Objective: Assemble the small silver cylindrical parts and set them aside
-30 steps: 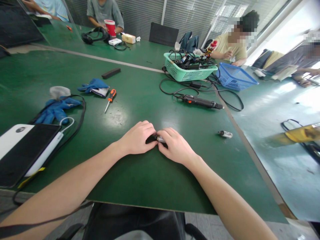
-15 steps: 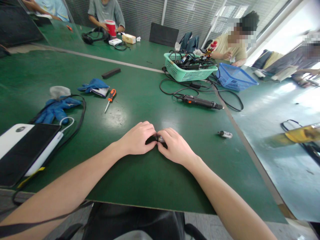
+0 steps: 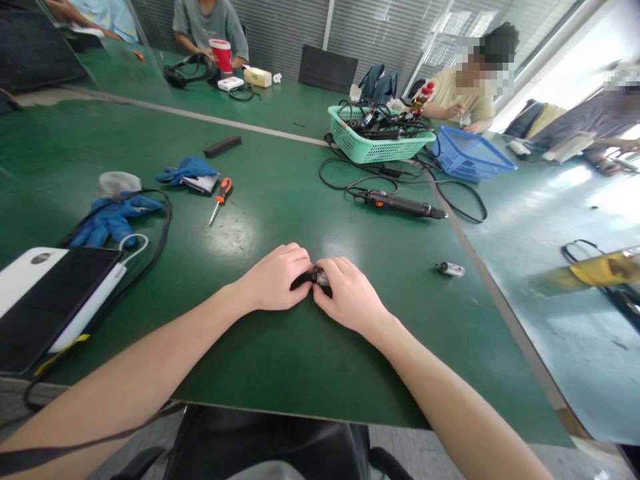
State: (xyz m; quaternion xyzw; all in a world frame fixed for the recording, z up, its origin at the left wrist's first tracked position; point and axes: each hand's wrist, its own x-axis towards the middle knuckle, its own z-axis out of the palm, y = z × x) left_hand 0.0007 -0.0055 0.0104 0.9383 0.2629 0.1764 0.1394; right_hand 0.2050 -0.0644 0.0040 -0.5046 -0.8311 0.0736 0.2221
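My left hand [image 3: 275, 279] and my right hand [image 3: 350, 293] meet on the green table [image 3: 280, 360], both closed around a small black and silver part [image 3: 319, 275]. Only a sliver of that part shows between the fingertips; most of it is hidden under the fingers. A similar small silver and black part [image 3: 450, 269] lies loose on the table to the right of my right hand.
An orange-handled screwdriver [image 3: 221, 199], blue gloves [image 3: 113, 220] and a black tablet on a white power bank [image 3: 47, 300] lie left. A corded electric screwdriver [image 3: 400, 205], a green basket [image 3: 377, 137] and a blue basket [image 3: 470, 155] stand behind. Other people sit at the far tables.
My right hand has shifted very slightly toward the left hand, covering more of the small part. Everything else stays where it was.
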